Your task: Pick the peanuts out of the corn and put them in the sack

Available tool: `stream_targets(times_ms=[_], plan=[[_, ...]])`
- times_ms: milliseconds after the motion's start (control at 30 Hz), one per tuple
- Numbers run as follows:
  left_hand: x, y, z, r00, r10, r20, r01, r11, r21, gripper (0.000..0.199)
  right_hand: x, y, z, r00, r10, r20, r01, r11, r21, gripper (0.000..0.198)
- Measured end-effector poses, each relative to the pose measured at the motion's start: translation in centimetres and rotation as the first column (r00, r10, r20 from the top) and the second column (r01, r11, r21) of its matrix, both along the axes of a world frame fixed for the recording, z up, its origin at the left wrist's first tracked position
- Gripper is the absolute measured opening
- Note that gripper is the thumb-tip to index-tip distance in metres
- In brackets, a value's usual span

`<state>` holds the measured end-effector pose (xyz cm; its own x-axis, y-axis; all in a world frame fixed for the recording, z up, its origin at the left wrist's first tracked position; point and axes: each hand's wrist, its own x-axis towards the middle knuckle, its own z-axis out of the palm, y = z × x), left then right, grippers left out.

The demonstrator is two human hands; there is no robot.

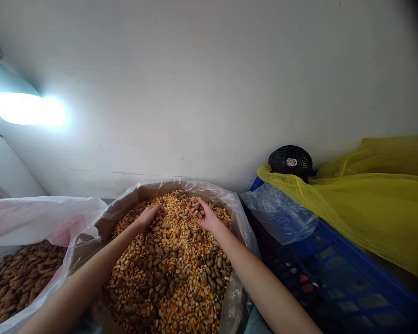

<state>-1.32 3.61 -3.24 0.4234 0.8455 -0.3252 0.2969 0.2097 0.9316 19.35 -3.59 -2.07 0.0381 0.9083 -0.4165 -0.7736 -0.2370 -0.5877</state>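
Peanuts (pixel 214 273), tan and rough-shelled, mostly lie unsorted among yellow-orange corn kernels (pixel 188 301) in a clear-plastic-lined sack (pixel 174 184), a few clasped in the right hand's (pixel 208 221) grip, the left hand's (pixel 148 216) closure indiscernible.

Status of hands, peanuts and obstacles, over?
Right hand cupping peanuts. Left hand at corn, grip unclear. More peanuts mixed through corn. Nothing visibly blocking.

Black fan (pixel 290 161) beside yellow netting (pixel 365 199)

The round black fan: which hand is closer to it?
Right. The right hand is left of the fan and lower in the picture; the left hand is also lower, but much farther left.
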Motion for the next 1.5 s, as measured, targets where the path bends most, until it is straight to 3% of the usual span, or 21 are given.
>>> stream_targets(times_ms=[300,467,900,1033,1133,1267,1433,1500], plan=[[-0.1,0.3,-0.5,1.000,-0.004,0.023,0.004,1.000,-0.001,0.037,-0.2,-0.1,0.3,0.999,-0.017,0.027,0.016,1.000,0.018,0.018],[-0.3,0.4,-0.9,0.997,-0.064,0.051,0.061,0.997,0.043,0.035,-0.3,-0.3,0.6,0.995,0.008,0.097,-0.008,1.000,0.004,0.008],[-0.4,0.7,-1.4,0.997,-0.070,0.039,0.069,0.997,0.033,0.041,-0.1,-0.1,0.4,0.999,-0.028,0.040,0.028,1.000,0.007,0.037],[-0.4,0.7,-1.2,0.996,-0.085,-0.015,0.087,0.991,0.107,0.040,-0.2,-0.2,0.4,0.986,-0.053,0.157,0.055,0.999,-0.003,0.037],[-0.4,0.8,-0.8,0.989,-0.115,-0.096,0.138,0.948,0.288,0.037,-0.2,0.0,0.1,0.901,-0.094,0.423,0.094,0.995,0.021,0.029],[-0.5,0.9,0.0,0.968,-0.158,-0.197,0.238,0.831,0.503,0.032,-0.1,0.2,-0.5,0.784,-0.090,0.615,0.084,0.996,0.039,0.019],[-0.8,0.7,1.2,0.888,-0.269,-0.374,0.443,0.721,0.533,0.026,-0.7,0.0,-1.7,0.604,-0.042,0.796,-0.033,0.996,0.078,0.004],[-0.9,0.5,1.6,0.860,-0.309,-0.406,0.497,0.692,0.524,0.024,-1.2,-0.1,-2.2,0.546,-0.051,0.836,-0.058,0.993,0.098,0.010]])
